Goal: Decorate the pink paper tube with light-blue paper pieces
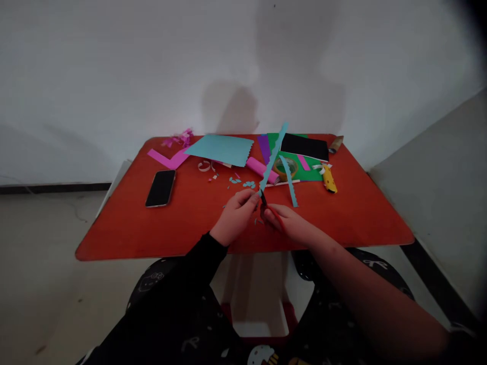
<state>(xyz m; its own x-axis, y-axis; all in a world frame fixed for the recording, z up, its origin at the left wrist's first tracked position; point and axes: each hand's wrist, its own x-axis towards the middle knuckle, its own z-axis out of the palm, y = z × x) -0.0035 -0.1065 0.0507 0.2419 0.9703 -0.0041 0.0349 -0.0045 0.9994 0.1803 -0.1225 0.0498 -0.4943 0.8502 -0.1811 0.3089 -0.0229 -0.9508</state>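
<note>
My left hand (pixel 240 210) pinches the lower end of a light blue paper strip (pixel 274 154), which rises tilted to the right and has a scalloped edge. My right hand (pixel 287 221) grips a pair of scissors (pixel 274 215) with red handles; the dark blades meet the strip close to my left fingertips. Several small blue paper clippings (pixel 249 184) lie on the red table (pixel 194 223) just beyond my left hand. A second scalloped blue strip (pixel 289 181) leans on a roll of tape (pixel 286 169).
A phone (pixel 161 188) lies at the left. Behind are a blue sheet (pixel 220 148), pink paper scraps (pixel 167 158), a pink roll (pixel 262 170), green paper (pixel 311 175) and a black sheet (pixel 304 146). A yellow object (pixel 328 178) lies at the right, near a brown tube (pixel 336 144).
</note>
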